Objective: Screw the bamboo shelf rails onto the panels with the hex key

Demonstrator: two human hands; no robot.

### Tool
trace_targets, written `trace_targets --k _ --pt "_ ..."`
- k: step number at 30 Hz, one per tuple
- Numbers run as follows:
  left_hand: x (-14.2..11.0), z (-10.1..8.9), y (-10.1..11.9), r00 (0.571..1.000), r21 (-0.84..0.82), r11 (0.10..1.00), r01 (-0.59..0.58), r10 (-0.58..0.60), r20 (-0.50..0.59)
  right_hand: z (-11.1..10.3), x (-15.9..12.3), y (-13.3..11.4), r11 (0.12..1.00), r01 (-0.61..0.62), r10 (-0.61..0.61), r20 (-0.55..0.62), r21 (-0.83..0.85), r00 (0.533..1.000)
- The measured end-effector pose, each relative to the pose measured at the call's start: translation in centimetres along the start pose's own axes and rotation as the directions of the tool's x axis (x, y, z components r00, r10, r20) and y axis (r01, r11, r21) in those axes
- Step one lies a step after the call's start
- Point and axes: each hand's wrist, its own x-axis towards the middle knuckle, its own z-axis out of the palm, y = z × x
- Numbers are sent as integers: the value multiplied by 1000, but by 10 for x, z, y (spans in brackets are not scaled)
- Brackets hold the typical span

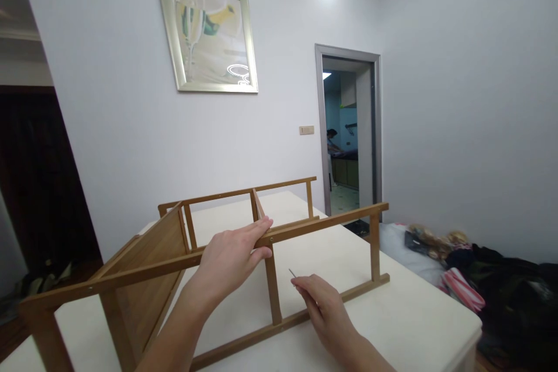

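Observation:
A brown wooden shelf frame (335, 221) lies on its side, with long rails joined by short crosspieces. My left hand (231, 253) is laid over its upper near rail at the middle joint, fingers stretched along the top and thumb on the near side, so the rail sits in its grasp. Just below and to the right, my right hand (322, 305) pinches a thin metal rod (292, 272). Only the rod's short tip shows, pointing up and left, apart from the wood. A screw head (271, 239) shows in the rail by my left fingertips.
The frame rests on a white table (414, 308), whose right edge slants toward me. A wooden panel (152, 244) spans the frame's left part. Clothes and a striped cloth (464, 289) are piled at the right. Through the doorway (349, 139) a person is visible far off.

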Motion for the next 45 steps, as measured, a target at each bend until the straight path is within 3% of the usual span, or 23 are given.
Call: trace_targets --k 4,7,10,15,23,32,45 --pt "0 -2 7 999 277 960 -42 32 40 -5 11 -18 998 46 -40 -125 42 991" --pt "-2 -3 12 993 518 847 -117 86 84 -7 23 -40 996 89 -80 -282 19 956" --pt "-4 -4 14 988 631 760 -152 118 95 -10 37 -63 984 179 -167 -341 4 925" --pt "-4 -3 14 987 643 749 -162 138 88 -13 55 -80 967 254 -236 -374 1 897" --pt "-5 -4 19 982 626 757 -186 158 100 1 64 -74 956 295 -268 -401 4 876" --pt "-8 -4 20 988 671 725 -154 133 83 -1 53 -61 983 159 -182 -542 -90 820" --pt "-9 -4 21 988 691 707 -150 125 86 3 48 -64 986 162 -163 -503 -46 849"
